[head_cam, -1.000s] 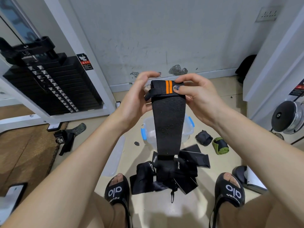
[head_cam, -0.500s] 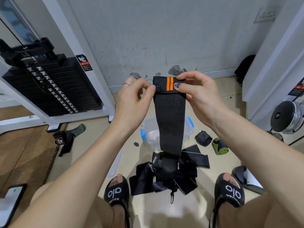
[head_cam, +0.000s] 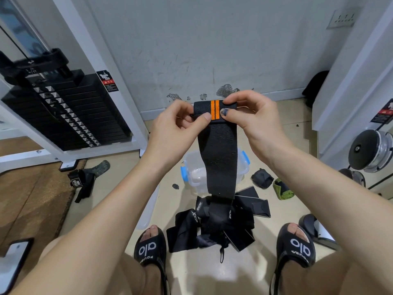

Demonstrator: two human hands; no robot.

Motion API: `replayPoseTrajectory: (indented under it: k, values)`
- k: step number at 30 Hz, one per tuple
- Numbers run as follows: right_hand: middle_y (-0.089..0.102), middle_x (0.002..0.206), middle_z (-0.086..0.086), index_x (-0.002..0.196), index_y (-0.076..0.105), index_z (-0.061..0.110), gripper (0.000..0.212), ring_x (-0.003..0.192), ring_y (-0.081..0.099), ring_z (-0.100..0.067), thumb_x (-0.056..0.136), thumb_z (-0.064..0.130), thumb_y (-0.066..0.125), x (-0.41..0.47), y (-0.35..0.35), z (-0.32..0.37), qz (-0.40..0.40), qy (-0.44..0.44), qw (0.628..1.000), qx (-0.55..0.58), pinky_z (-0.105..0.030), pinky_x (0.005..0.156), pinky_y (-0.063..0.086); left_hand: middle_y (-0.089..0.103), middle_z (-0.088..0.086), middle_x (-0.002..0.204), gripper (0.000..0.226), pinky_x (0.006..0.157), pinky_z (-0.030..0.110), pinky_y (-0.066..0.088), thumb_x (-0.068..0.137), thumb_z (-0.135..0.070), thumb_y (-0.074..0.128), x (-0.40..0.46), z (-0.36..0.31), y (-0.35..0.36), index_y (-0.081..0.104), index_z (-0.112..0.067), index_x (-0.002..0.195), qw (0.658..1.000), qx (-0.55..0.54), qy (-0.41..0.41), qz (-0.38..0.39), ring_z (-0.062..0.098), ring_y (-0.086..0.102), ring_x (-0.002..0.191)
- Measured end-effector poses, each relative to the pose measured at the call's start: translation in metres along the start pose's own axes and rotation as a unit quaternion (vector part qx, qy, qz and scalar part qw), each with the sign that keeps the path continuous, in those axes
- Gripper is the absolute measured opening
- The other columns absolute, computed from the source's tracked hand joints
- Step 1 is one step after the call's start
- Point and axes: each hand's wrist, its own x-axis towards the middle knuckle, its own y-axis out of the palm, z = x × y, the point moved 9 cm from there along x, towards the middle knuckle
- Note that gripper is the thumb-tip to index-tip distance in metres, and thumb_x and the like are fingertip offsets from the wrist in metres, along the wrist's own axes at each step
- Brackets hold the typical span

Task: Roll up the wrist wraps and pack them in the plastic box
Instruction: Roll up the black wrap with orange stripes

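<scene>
Wrist wrap (head_cam: 217,158), black with 2 orange stripes at its top edge, hangs in front of the person, held up by both hands. Far left stands a black weight stack (head_cam: 63,111), and a black glove (head_cam: 81,183) lies on the floor below it. The left hand (head_cam: 174,133) pinches the wrap's top left corner between thumb and curled fingers. The right hand (head_cam: 255,120) pinches the top right corner the same way. Behind the hanging wrap sits the clear plastic box (head_cam: 193,173) with blue latches, seemingly open. More black wraps (head_cam: 212,222) lie heaped between the sandals. Right of the box lie a dark roll (head_cam: 262,180) and a green roll (head_cam: 284,191).
</scene>
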Motion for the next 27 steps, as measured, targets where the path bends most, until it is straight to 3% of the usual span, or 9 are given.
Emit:
replayPoseTrajectory:
  k: [8, 12, 15, 19, 23, 25, 27]
  values:
    - [0.068, 0.088, 0.005, 0.086, 0.070, 0.022, 0.028, 0.076, 0.057, -0.015, 0.082, -0.005, 0.073, -0.006, 0.007, 0.005, -0.016, -0.048, 0.996, -0.068, -0.033, 0.075, 0.051, 0.055, -0.003, 0.069, 0.025, 0.058, 0.018, 0.038, 0.089, -0.028, 0.080, 0.004, 0.003, -0.003, 0.063, -0.010, 0.088, 1.000, 0.012, -0.001, -0.016, 0.007, 0.046, 0.062]
    - [0.067, 0.096, 0.000, 0.084, 0.068, 0.034, 0.031, 0.085, 0.065, -0.024, 0.081, 0.003, 0.072, -0.012, 0.009, 0.010, -0.046, -0.091, 0.988, -0.114, -0.046, 0.081, 0.056, 0.058, -0.002, 0.072, 0.023, 0.064, 0.021, 0.041, 0.087, -0.026, 0.080, -0.002, -0.007, -0.010, 0.062, -0.011, 0.085, 0.996, 0.044, 0.044, -0.065, 0.008, 0.051, 0.067]
    - [0.068, 0.097, -0.002, 0.083, 0.067, 0.035, 0.031, 0.086, 0.065, -0.025, 0.080, 0.005, 0.072, -0.013, 0.009, 0.009, -0.057, -0.090, 0.988, -0.110, -0.049, 0.082, 0.055, 0.058, -0.008, 0.075, 0.022, 0.071, 0.021, 0.044, 0.088, -0.021, 0.078, -0.007, -0.016, -0.011, 0.060, -0.010, 0.084, 0.992, 0.056, 0.081, -0.082, 0.006, 0.054, 0.073]
    - [0.068, 0.090, 0.000, 0.086, 0.069, 0.021, 0.024, 0.079, 0.061, -0.015, 0.082, -0.003, 0.073, -0.011, 0.008, 0.008, -0.034, -0.062, 0.996, -0.057, -0.041, 0.078, 0.055, 0.063, -0.011, 0.079, 0.021, 0.075, 0.021, 0.049, 0.091, -0.017, 0.075, -0.007, -0.022, -0.009, 0.055, -0.015, 0.086, 0.992, 0.044, 0.097, -0.064, 0.008, 0.062, 0.079]
    - [0.067, 0.086, 0.005, 0.092, 0.070, 0.009, 0.020, 0.077, 0.061, -0.008, 0.083, -0.009, 0.073, -0.007, 0.008, 0.009, -0.015, -0.047, 0.998, -0.029, -0.023, 0.075, 0.052, 0.069, -0.008, 0.074, 0.026, 0.062, 0.017, 0.048, 0.089, -0.009, 0.078, 0.000, 0.000, -0.004, 0.054, -0.011, 0.097, 0.993, -0.116, -0.025, -0.010, 0.007, 0.063, 0.065]
    - [0.069, 0.085, 0.006, 0.095, 0.072, 0.006, 0.020, 0.078, 0.063, -0.005, 0.083, -0.010, 0.074, -0.006, 0.007, 0.006, -0.012, -0.034, 0.999, -0.023, -0.020, 0.076, 0.053, 0.076, 0.001, 0.085, 0.030, 0.082, 0.034, 0.061, 0.086, -0.013, 0.082, 0.002, 0.016, 0.003, 0.056, -0.012, 0.102, 0.981, -0.174, -0.088, 0.016, 0.016, 0.074, 0.081]
    - [0.070, 0.086, 0.005, 0.097, 0.072, 0.004, 0.020, 0.078, 0.065, -0.002, 0.083, -0.011, 0.074, -0.006, 0.007, 0.002, -0.009, -0.015, 1.000, -0.004, -0.019, 0.077, 0.053, 0.074, 0.002, 0.083, 0.026, 0.104, 0.050, 0.054, 0.088, -0.013, 0.081, 0.003, 0.023, 0.006, 0.058, -0.013, 0.100, 0.974, -0.194, -0.108, 0.032, 0.022, 0.073, 0.090]
